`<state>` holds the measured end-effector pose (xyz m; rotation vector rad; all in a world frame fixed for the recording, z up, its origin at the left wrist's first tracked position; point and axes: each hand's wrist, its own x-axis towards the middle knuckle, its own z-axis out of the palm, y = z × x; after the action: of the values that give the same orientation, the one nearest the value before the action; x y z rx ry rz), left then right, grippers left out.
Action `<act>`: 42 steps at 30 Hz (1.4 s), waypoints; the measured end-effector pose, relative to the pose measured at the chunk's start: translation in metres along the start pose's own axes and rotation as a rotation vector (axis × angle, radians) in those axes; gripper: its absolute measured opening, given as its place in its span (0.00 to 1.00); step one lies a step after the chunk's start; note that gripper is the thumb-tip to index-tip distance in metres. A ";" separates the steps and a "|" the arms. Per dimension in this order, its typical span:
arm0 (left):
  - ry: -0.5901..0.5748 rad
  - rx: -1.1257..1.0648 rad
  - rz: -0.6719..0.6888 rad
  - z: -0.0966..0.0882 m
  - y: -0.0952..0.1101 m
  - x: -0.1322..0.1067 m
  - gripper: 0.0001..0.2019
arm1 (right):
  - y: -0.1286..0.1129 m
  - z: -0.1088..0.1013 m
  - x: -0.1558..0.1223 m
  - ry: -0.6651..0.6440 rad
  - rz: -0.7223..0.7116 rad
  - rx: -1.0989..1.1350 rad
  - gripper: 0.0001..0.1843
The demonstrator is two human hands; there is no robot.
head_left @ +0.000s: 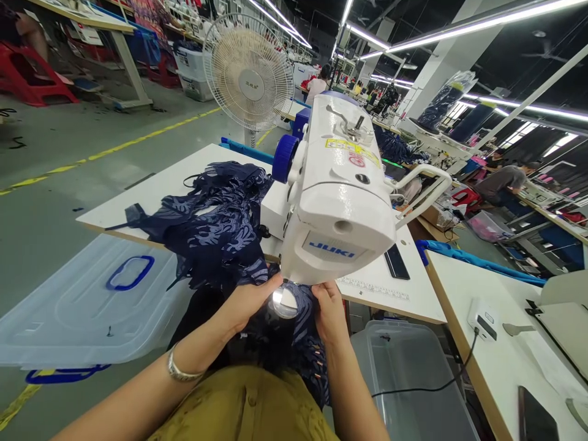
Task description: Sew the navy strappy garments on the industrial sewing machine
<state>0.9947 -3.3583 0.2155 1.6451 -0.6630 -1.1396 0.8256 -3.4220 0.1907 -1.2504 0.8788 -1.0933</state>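
Observation:
Dark navy patterned fabric (305, 309) runs under the head of a white sewing machine (340, 202) and hangs down over my lap. My left hand (248, 302) is at the left of the needle area, its thumb on the fabric and its other fingers mostly hidden. To the right, my right hand (329, 306) pinches the fabric's edge between thumb and curled fingers. A round, shiny disc (285, 302) sits between both hands, just below the machine head. A heap of the same navy fabric pieces (215, 214) lies on the table to the left.
A fan (250, 73) stands behind the white table (105, 202). A lidded plastic box (87, 306) is at lower left, another clear bin (413, 380) at lower right. A phone (397, 262) and a ruler (374, 288) lie right of the machine. A black cable (427, 389) crosses the bin.

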 end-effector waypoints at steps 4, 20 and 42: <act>0.004 -0.011 0.007 0.001 -0.001 0.000 0.22 | 0.000 0.000 0.000 -0.004 -0.012 0.002 0.09; -0.002 -0.047 -0.072 0.003 -0.004 0.006 0.28 | -0.001 0.002 -0.004 0.021 -0.039 0.102 0.07; 0.018 -0.034 -0.063 0.004 0.002 0.004 0.27 | -0.001 0.004 -0.004 0.026 -0.045 0.212 0.03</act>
<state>0.9926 -3.3645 0.2155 1.6553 -0.5807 -1.1735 0.8280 -3.4173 0.1921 -1.0861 0.7360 -1.2075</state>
